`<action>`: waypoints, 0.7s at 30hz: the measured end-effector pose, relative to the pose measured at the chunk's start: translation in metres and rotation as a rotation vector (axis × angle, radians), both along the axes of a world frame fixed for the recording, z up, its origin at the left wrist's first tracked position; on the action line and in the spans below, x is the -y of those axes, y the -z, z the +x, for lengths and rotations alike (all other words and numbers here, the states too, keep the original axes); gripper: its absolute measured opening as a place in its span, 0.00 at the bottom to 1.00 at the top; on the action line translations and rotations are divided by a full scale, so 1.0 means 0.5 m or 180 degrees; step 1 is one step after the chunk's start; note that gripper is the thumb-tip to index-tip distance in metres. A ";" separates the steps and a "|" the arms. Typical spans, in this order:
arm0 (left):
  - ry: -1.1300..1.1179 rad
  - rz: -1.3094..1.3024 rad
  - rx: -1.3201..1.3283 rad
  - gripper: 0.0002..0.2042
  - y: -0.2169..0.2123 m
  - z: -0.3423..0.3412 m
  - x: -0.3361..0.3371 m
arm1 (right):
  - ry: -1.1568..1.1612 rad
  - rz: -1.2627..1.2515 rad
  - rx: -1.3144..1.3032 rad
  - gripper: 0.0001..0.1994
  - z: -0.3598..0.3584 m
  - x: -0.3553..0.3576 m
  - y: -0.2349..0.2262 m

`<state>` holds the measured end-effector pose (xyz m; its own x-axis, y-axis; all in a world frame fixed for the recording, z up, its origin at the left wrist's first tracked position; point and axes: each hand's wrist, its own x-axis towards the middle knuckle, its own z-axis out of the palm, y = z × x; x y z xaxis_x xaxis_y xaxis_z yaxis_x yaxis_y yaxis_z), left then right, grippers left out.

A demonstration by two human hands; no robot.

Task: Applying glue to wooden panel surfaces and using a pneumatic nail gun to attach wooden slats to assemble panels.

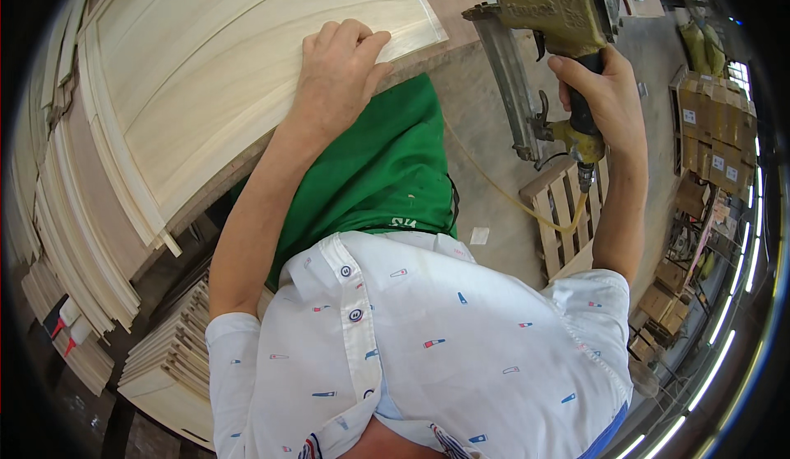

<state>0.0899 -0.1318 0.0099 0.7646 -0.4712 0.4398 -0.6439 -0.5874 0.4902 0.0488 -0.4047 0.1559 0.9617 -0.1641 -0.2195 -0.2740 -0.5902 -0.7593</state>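
Observation:
In my right hand is a yellowish-green pneumatic nail gun, raised off to the right of the workbench. My fingers wrap round its black grip, and its nose points left. A yellow air hose runs from the fitting below the grip. My left hand rests on the near edge of a pale wooden panel, fingers curled over a strip along that edge; whether they pinch it I cannot make out. The panel lies flat on the workbench.
Long wooden strips lie left of the panel. Below them stands a stack of wooden panels. A wooden pallet is on the floor at right, with cardboard boxes farther off. A green apron hangs against the bench.

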 end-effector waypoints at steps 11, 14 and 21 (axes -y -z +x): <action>-0.0051 -0.0025 0.0191 0.16 0.005 0.004 0.009 | -0.0247 -0.0259 -0.0100 0.15 0.004 -0.032 -0.011; -0.0108 -0.0112 0.0237 0.15 0.003 0.008 0.020 | -0.0355 -0.0361 -0.0110 0.15 0.014 -0.027 -0.012; -0.0226 -0.0167 0.0224 0.15 0.007 0.005 0.030 | -0.0508 -0.0529 -0.0229 0.15 0.022 -0.036 -0.012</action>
